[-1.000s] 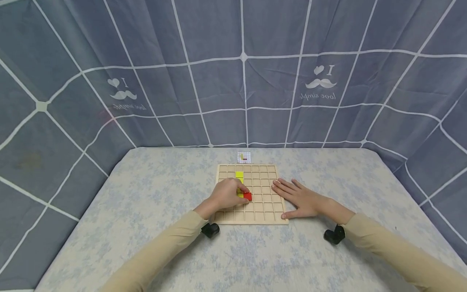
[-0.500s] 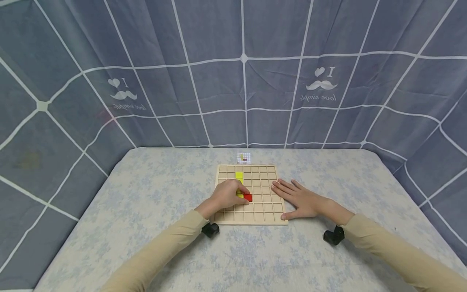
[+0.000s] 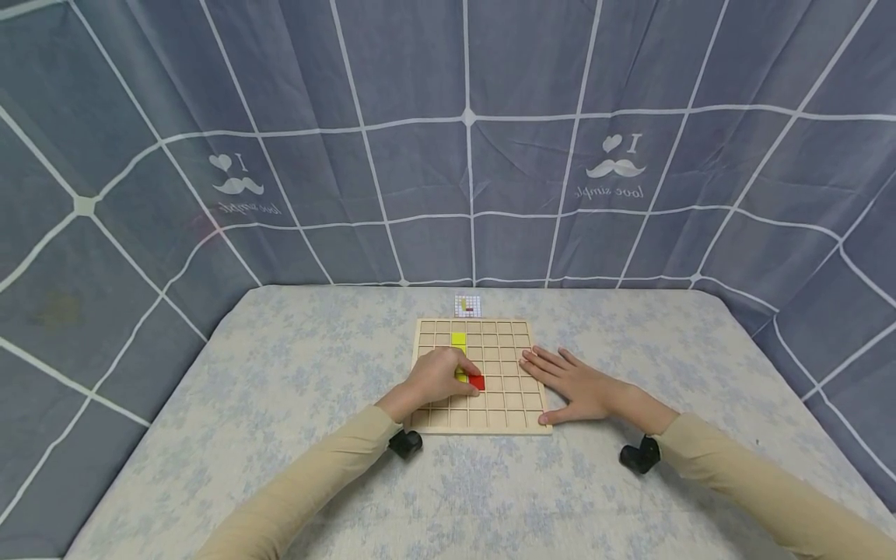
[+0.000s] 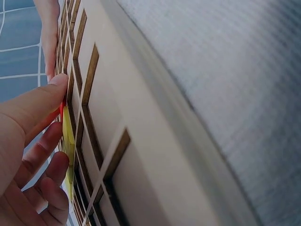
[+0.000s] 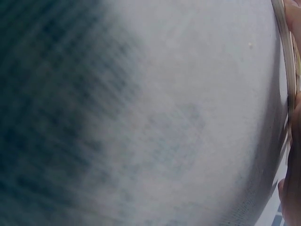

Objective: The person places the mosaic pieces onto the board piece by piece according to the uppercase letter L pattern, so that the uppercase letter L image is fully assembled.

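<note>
A wooden grid board (image 3: pixel 507 400) lies on the table in the head view. Yellow square tiles (image 3: pixel 458 339) stand in one column of its cells, partly hidden by my left hand (image 3: pixel 441 373). That hand pinches a red square tile (image 3: pixel 477 383) between thumb and fingers, right beside the lowest visible yellow tile. In the left wrist view the thumb (image 4: pixel 42 101) presses near the red edge, and the yellow tiles (image 4: pixel 69 136) show edge-on below it. My right hand (image 3: pixel 577 385) rests spread and flat, its fingertips and thumb on the board's right edge.
A small printed card (image 3: pixel 467 306) with a grid and coloured squares lies just behind the board. The table (image 3: pixel 315 358) has a pale floral cloth. A blue checked curtain (image 3: pixel 413 163) encloses the back and sides.
The red tile, still pinched by my left hand, has shifted very slightly right on the board. My right hand stays in place.
</note>
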`<state>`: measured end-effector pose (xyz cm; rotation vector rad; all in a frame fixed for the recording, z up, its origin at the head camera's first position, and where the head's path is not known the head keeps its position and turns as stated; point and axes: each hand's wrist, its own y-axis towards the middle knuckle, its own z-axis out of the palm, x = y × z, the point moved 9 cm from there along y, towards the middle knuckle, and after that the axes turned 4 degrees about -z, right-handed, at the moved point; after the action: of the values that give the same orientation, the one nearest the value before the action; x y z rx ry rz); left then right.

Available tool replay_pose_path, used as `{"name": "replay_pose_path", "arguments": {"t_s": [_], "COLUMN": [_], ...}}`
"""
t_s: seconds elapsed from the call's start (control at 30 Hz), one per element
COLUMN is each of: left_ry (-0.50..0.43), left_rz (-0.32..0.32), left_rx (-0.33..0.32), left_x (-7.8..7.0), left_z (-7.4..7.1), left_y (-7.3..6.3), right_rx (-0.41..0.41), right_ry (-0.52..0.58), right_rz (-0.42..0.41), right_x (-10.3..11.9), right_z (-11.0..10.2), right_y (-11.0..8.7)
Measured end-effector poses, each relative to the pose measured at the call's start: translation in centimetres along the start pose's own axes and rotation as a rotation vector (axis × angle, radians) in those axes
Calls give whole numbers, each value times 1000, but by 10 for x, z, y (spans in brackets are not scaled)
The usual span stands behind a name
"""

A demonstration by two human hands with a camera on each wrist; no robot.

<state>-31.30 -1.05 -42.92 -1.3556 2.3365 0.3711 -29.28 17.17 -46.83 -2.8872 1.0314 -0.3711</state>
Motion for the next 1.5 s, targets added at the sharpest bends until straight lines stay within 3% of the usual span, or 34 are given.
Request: {"name": "replay_pose_path", "arguments": {"t_s": [0.27,0.57,1.03,1.3,1.5], "left_ry": [-37,-93,-234,-233,-262], "left_rz": [-2,24,-53,-116,-108], "left_rx": [4,-46,-70,-88,-63], "left_x": [-2,-2,35,64,81], "left_z": [-2,-20,-47,-63,-65], "left_y": [-3,-15,-49,-71,-89], "right_rx": [7,-18,-61,-28,-20], "right_ry": [12,-5,-15,5,2], "right_rz": [11,-19,-49,-19,-21], "right_x": [0,4,9,8,10], "right_z": [2,-2,-7,-7,-8], "right_y": [-1,0,-3,-4,-3]}}
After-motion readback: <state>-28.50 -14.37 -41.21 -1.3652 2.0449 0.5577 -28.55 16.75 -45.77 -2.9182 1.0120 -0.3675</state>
